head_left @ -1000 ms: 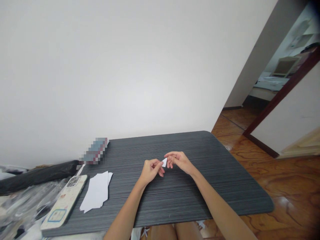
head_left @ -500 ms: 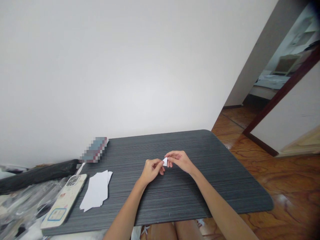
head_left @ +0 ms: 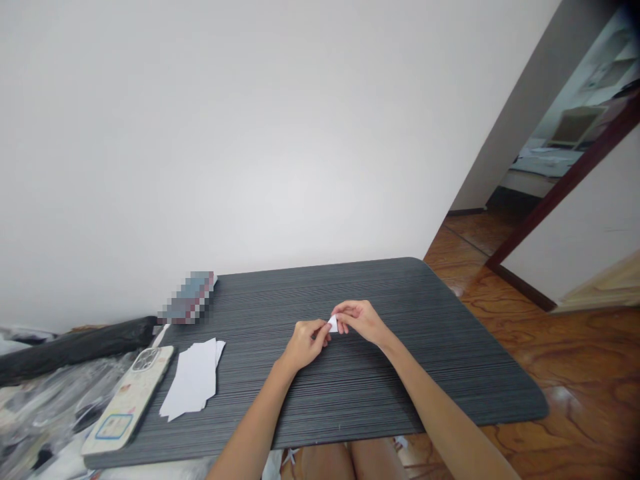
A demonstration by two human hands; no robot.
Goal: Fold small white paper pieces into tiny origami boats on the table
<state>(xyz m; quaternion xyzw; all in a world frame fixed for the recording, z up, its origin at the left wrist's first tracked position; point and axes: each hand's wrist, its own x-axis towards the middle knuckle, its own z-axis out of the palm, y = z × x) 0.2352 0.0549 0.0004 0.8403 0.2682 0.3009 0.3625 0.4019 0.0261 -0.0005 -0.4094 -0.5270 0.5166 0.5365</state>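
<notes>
Between my two hands, over the middle of the dark table (head_left: pixel 400 380), is a small piece of white folded paper (head_left: pixel 333 325) with a triangular outline. My left hand (head_left: pixel 306 343) pinches its left side between thumb and fingers. From the right and slightly higher, my right hand (head_left: pixel 363 320) has its thumb and fingertips closed on the paper's top and right edge. Fingers cover part of the paper, so its full shape is hidden. A loose stack of white paper sheets (head_left: pixel 193 380) lies on the table left of my hands.
At the table's left edge lies a phone in a pale case (head_left: pixel 127 400). A blurred-out, book-like item (head_left: pixel 190 299) sits at the back left corner. Beyond the left edge are a black roll (head_left: pixel 80 350) and clear plastic wrapping (head_left: pixel 50 413). A white wall (head_left: pixel 280 147) rises behind.
Both hands and the folded paper have shifted very slightly to the right. The grip on the paper looks much the same.
</notes>
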